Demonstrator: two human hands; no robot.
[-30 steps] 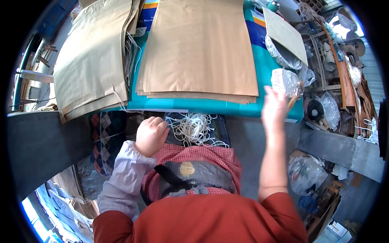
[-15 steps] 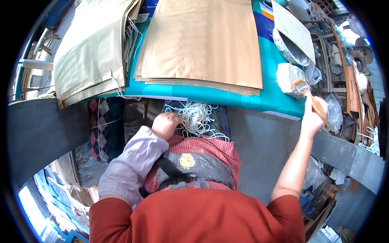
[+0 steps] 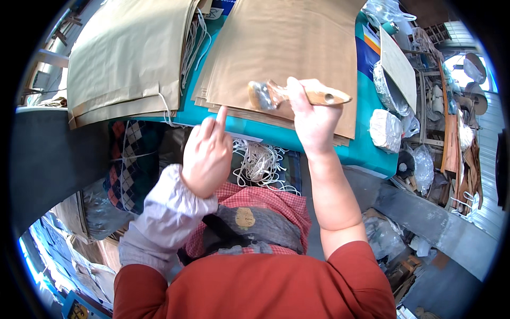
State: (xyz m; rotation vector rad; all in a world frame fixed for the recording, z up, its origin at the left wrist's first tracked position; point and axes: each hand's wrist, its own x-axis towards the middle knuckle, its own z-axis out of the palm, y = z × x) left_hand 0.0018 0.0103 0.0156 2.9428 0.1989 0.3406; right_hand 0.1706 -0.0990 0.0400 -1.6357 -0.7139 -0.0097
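My right hand grips the wooden handle of a flat paintbrush. Its pale, paste-smeared bristles point left above the near part of a stack of brown paper bags. Beside that stack's near left corner is my left hand, its index finger stretched out and the other fingers partly bent; nothing shows in it, though its thumb side is hidden. Just right of this hand, a tangle of white strings lies on a dark cloth above my lap.
A second stack of paper bags with strings along its side lies left on the teal-covered table. At the right are a white wrapped block and a round container under a pale board. Bundled argyle fabric stands below the table's left part.
My right hand has brought the brush from beside the white block leftward over the middle stack. My left hand has moved up from the strings to the stack's edge.
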